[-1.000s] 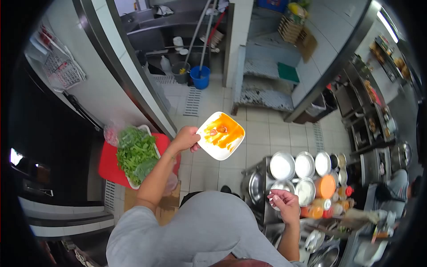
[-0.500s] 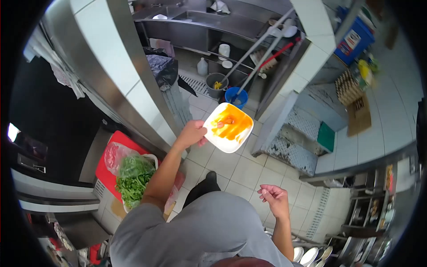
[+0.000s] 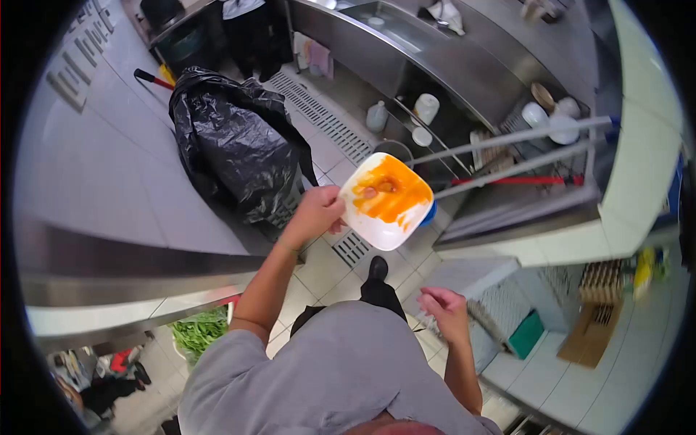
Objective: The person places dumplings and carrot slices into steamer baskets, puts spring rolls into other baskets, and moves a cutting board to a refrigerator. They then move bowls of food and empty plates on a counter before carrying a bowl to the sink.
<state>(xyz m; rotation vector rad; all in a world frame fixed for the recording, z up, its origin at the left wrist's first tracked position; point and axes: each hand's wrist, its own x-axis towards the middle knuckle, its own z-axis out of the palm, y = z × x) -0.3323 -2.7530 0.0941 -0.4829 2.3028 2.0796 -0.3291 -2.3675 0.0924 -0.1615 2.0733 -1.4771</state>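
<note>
My left hand (image 3: 319,215) grips the left edge of a white squarish plate (image 3: 375,233), held out in front of me and slightly tilted. Orange sauce (image 3: 407,194) is smeared over its upper part, with a couple of small brownish-pink scraps (image 3: 371,193) in it. Only the plate's rim is pinched; the fingers beneath it are partly hidden. On the other side, my right hand (image 3: 444,310) hangs in the air near my body, fingers loosely bent and apart, holding nothing.
A bin with a black bag (image 3: 232,145) stands at left. Long grey poles (image 3: 522,138) lean across the right, over a blue bucket (image 3: 429,214). A steel sink counter (image 3: 406,43) runs behind. Another person's legs (image 3: 250,40) show far back. Leafy greens (image 3: 199,335) sit lower left.
I have stepped forward through the passage, and the view has turned left. The bagged bin and sink are nearer. The plate stays in my left hand; the greens have slipped back behind me.
</note>
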